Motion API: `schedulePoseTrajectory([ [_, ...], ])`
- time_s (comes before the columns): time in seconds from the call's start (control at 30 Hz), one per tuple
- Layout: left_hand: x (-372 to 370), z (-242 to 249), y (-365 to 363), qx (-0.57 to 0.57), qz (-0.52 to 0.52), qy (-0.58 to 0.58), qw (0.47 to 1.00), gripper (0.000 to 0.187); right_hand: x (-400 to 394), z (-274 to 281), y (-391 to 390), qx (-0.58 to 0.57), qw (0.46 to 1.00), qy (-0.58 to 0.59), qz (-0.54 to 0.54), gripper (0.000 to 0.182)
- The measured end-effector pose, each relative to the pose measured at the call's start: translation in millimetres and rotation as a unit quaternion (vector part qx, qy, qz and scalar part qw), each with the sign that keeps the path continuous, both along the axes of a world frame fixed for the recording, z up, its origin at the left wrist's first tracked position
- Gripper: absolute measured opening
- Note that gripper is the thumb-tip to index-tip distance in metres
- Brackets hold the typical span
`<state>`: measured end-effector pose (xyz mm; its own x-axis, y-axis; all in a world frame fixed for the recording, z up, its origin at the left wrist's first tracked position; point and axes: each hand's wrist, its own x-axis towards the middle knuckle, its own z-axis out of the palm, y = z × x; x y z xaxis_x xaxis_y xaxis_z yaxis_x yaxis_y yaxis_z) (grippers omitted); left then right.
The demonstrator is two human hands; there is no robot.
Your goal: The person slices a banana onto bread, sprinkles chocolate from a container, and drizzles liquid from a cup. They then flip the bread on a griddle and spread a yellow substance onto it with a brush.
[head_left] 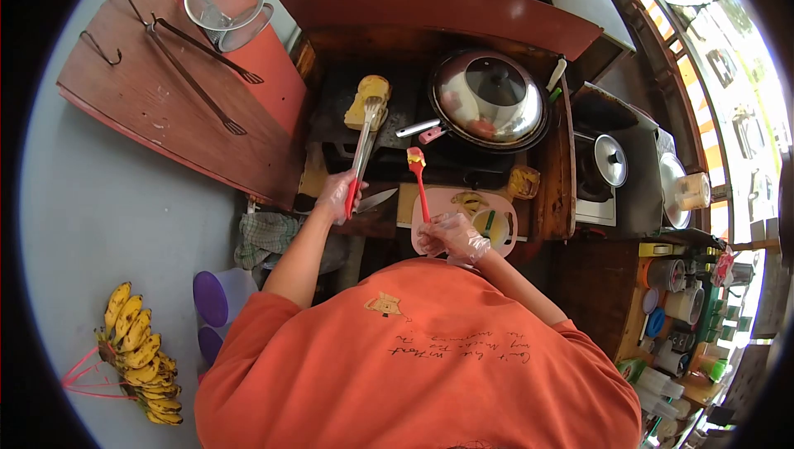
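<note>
My left hand (335,198), in a clear plastic glove, grips metal tongs (365,140) with red handles. Their tips touch browned pieces of bread (374,87) on the dark griddle (331,106). Also gloved, my right hand (459,236) is closed around a red spatula (422,188) held upright, with yellow spread on its head. Beneath that hand lies a pink cutting board (419,222), bearing sliced food and a container partly hidden by the glove. A knife (378,199) rests just right of my left hand.
A large lidded pan (488,97) stands right of the griddle, its handle pointing left. Red panels (438,15) wall in the cooking area. A lidded pot (610,160) sits farther right. Bananas (142,354) hang at lower left, near purple-lidded containers (212,298).
</note>
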<state>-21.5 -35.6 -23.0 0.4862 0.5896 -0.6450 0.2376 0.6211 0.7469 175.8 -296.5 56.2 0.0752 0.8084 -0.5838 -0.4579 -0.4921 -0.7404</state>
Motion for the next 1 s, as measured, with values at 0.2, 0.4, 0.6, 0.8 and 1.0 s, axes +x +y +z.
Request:
schedulePoseTrajectory([
  [0.2,30,-18,20,-0.003,0.06,-0.079,0.995,0.026,0,0,-4,0.013,1.0,0.014,-0.02,0.021],
  [0.4,32,-17,20,0.129,0.077,-0.009,0.989,0.02,2,4,-8,0.025,0.998,0.042,-0.03,0.02],
  [0.6,27,0,45,0.495,0.02,0.17,0.852,0.024,1,11,-10,0.026,0.998,0.035,-0.034,0.023],
  [0.8,23,62,46,0.677,-0.085,0.386,0.62,0.038,0,5,-13,0.025,0.999,0.037,-0.031,0.025],
  [1.0,15,69,69,0.748,-0.156,0.508,0.396,0.035,-3,2,-18,0.03,0.999,0.028,-0.029,0.025],
])
